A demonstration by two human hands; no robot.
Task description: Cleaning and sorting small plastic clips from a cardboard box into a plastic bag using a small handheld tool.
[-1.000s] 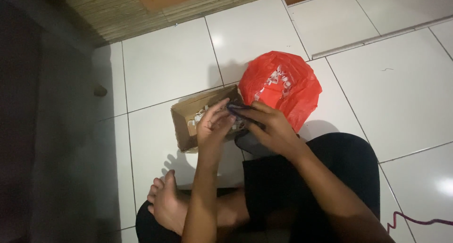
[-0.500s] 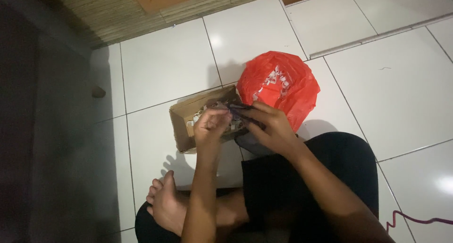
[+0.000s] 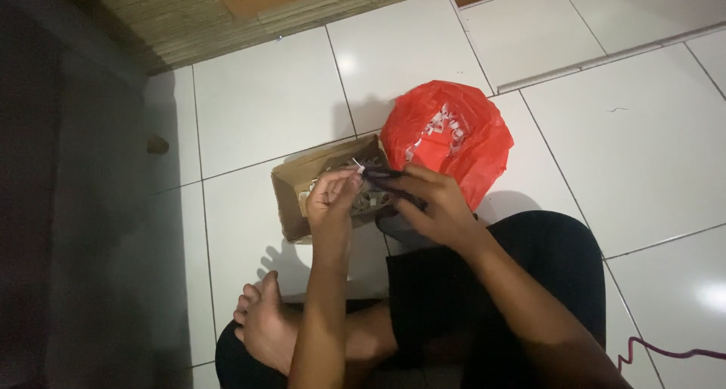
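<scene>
An open cardboard box (image 3: 295,196) lies on the white tiled floor (image 3: 265,102), holding a jumble of small pale and dark pieces too dim to make out; just behind it, touching its far corner, sits a red plastic bag (image 3: 454,136) with white print, bunched shut at the top so its contents are hidden. Above the box, the seated person's left hand (image 3: 331,200) has its fingers (image 3: 344,183) drawn narrow, pinching a small thin pale piece (image 3: 355,163) whose tip pokes up beside the thumb. The right hand (image 3: 431,204) curls its fingers (image 3: 404,179) closed around a small dark object (image 3: 382,175), held just beside the left hand, over the box's right end. The person sits cross-legged in dark clothing, a bare foot (image 3: 265,325) resting on the tiles near the box. A woven mat (image 3: 189,18) borders the floor at the top, a deep shadow covers the left side, and a red cable (image 3: 665,351) trails at lower right
</scene>
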